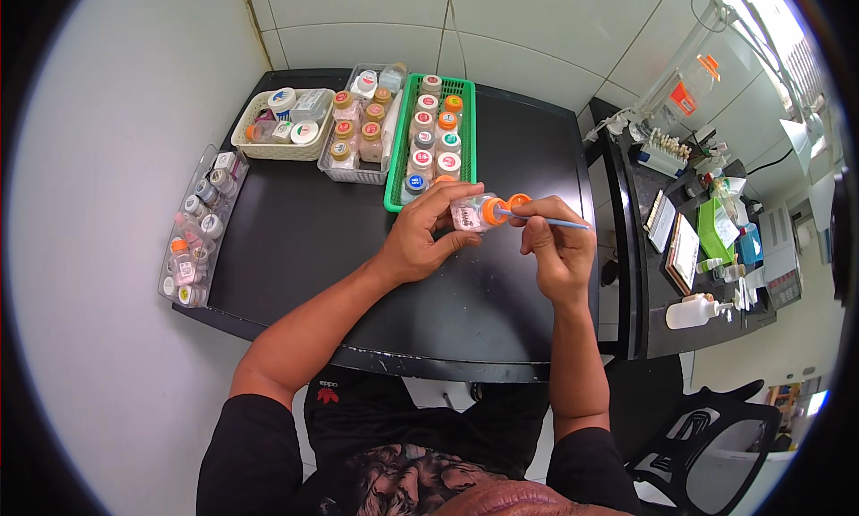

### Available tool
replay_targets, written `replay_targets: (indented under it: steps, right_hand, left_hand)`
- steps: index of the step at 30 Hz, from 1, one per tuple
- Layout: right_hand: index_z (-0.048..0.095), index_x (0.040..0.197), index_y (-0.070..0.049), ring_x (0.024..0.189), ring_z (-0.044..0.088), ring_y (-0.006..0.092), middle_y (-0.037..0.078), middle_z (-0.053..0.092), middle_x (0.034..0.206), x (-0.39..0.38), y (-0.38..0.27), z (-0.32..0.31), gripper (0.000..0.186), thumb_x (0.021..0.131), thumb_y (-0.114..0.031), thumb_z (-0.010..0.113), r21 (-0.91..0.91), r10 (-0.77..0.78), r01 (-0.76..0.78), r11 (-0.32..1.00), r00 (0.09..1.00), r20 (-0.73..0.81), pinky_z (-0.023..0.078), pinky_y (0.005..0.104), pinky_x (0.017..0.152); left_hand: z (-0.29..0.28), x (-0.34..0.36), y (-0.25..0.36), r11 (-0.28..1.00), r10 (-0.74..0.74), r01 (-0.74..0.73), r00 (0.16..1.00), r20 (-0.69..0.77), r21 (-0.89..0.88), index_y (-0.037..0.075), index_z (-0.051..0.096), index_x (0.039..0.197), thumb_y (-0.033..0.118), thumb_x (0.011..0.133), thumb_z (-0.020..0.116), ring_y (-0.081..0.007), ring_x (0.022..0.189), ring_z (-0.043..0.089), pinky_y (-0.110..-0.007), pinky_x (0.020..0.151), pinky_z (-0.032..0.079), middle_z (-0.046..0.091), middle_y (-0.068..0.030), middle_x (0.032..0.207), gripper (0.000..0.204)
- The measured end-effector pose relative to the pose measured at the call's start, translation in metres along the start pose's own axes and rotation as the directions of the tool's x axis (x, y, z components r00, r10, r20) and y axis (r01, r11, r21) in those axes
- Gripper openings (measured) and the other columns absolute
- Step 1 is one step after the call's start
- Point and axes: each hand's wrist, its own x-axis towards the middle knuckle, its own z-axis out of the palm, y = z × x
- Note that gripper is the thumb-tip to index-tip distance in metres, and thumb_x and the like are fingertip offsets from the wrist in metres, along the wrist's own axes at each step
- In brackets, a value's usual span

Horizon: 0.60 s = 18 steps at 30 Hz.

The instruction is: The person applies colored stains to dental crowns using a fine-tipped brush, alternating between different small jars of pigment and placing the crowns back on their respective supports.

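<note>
My left hand is closed round a small clear bottle that lies tilted on its side, mouth toward the right. Pale pink contents and a printed label show through its wall. The bottle has an orange neck ring, and an orange lid sits just beyond its mouth; whether they are joined I cannot tell. Between the fingers of my right hand is a thin light-blue stick. Its left end reaches the bottle's mouth; the tip is too small to make out. Both hands are above the black table.
Right behind my left hand stands a green basket of capped jars. Left of it are a grey basket and a cream basket, both filled. A clear tray of jars lines the left edge. A side desk holds a white pump bottle.
</note>
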Motion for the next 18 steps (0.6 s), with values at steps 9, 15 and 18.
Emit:
replay_targets:
  steps: [9, 15, 18]
  right_hand:
    - [0.078, 0.108, 0.004, 0.069, 0.063, 0.0079, 0.009, 0.076, 0.093, -0.003, 0.005, -0.006, 0.02, 0.114, -0.011, 0.067, 0.026, -0.043, 0.043, 0.999, 0.999, 0.004, 0.049, 0.0232, 0.059]
    - [0.078, 0.105, 0.005, 0.068, 0.063, 0.0081, 0.01, 0.076, 0.092, -0.001, 0.006, -0.005, 0.021, 0.113, -0.011, 0.066, 0.0, -0.098, 0.098, 0.995, 0.992, -0.084, 0.049, 0.0233, 0.058]
    - [0.078, 0.104, 0.005, 0.07, 0.065, 0.0087, 0.01, 0.076, 0.091, 0.002, -0.004, -0.002, 0.021, 0.113, -0.01, 0.066, -0.136, -0.089, 0.082, 0.987, 0.995, -0.046, 0.049, 0.024, 0.058]
  left_hand:
    - [0.002, 0.001, -0.001, 1.0, 0.021, -0.021, 1.0, -0.019, 0.015, -0.001, 0.055, 0.16, -0.006, 0.102, 0.076, -0.0253, 0.142, 0.064, -0.038, 0.116, 0.06, 0.051, -0.0136, 0.156, 0.063]
    - [0.005, -0.001, -0.007, 0.99, -0.006, 0.003, 1.0, -0.021, -0.143, 0.002, 0.048, 0.16, -0.006, 0.102, 0.076, -0.0262, 0.145, 0.063, -0.039, 0.117, 0.059, 0.054, -0.0162, 0.162, 0.065]
    - [0.002, -0.001, -0.006, 0.993, -0.03, 0.03, 1.0, -0.001, -0.117, 0.004, 0.047, 0.158, -0.006, 0.103, 0.076, -0.027, 0.146, 0.062, -0.038, 0.117, 0.058, 0.055, -0.0177, 0.164, 0.062]
